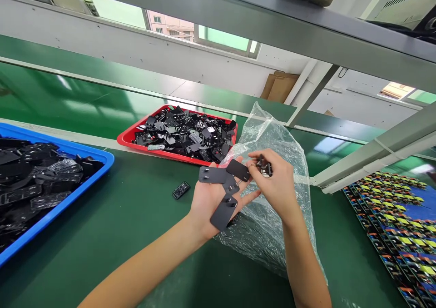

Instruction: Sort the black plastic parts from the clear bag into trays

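My left hand (207, 199) lies palm up above the green table (136, 226) with several flat black plastic covers (223, 187) stacked loosely on it, its fingers curled around them. My right hand (277, 181) is just to the right, pinching a small black part (264, 166) between thumb and fingers, close to the top cover. Both hands hover in front of a crumpled clear plastic bag (272, 135) that stands on the table.
A red tray (126, 137) of black parts sits behind the hands, and a blue tray (68, 196) of black parts stands at the left. One loose black part (180, 190) lies on the table. Rows of colourful components (398, 221) fill the right. Metal rails (374, 156) cross overhead.
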Demonstrator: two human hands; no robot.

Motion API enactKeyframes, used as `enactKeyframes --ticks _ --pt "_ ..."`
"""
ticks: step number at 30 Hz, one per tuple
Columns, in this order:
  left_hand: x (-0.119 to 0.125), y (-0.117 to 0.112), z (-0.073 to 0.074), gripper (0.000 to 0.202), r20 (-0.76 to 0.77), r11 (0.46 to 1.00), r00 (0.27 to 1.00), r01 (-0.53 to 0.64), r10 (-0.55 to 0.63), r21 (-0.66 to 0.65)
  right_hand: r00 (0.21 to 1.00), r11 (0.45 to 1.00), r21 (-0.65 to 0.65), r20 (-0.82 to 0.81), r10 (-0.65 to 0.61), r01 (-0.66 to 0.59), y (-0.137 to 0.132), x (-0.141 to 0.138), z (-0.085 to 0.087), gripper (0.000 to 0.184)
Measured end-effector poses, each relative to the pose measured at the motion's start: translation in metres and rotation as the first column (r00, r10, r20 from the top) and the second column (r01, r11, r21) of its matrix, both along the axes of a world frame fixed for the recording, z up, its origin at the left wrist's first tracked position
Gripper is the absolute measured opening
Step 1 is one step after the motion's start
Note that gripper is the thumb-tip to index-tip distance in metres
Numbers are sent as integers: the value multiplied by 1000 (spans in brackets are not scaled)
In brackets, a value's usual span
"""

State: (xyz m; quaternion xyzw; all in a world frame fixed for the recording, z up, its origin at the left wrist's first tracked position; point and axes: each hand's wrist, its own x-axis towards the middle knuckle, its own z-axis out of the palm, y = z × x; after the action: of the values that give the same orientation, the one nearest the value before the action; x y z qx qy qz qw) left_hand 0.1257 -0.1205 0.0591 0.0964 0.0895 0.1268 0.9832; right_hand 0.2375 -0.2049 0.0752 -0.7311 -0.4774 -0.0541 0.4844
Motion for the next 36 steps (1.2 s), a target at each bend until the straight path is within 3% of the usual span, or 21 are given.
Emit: enactKeyframes --ticks 3,5,9,12,19,36 --pt "-1 2 1 49 13 1000 1000 -11 11 -23 998 999 44 62 -29 26 -4 0 2 10" --pt "-2 2 2 50 30 999 999 -13 14 -37 995 999 26 99 33 -36 -10 -1 6 13" --pt "-5 2 7 49 46 998 999 -6 8 -62 945 956 -115 160 285 -268 -20 -9 12 22" --pt "-6 3 7 50 -2 998 1000 25 -26 -54 911 917 -262 207 357 -300 -20 -16 10 25" --pt "-3 6 -2 54 0 1000 1000 16 -16 -4 902 897 -360 246 355 -255 -15 -17 6 14" --pt "0 7 -1 55 -1 1000 1000 -13 13 -9 911 871 -438 227 345 -221 -19 -11 9 13"
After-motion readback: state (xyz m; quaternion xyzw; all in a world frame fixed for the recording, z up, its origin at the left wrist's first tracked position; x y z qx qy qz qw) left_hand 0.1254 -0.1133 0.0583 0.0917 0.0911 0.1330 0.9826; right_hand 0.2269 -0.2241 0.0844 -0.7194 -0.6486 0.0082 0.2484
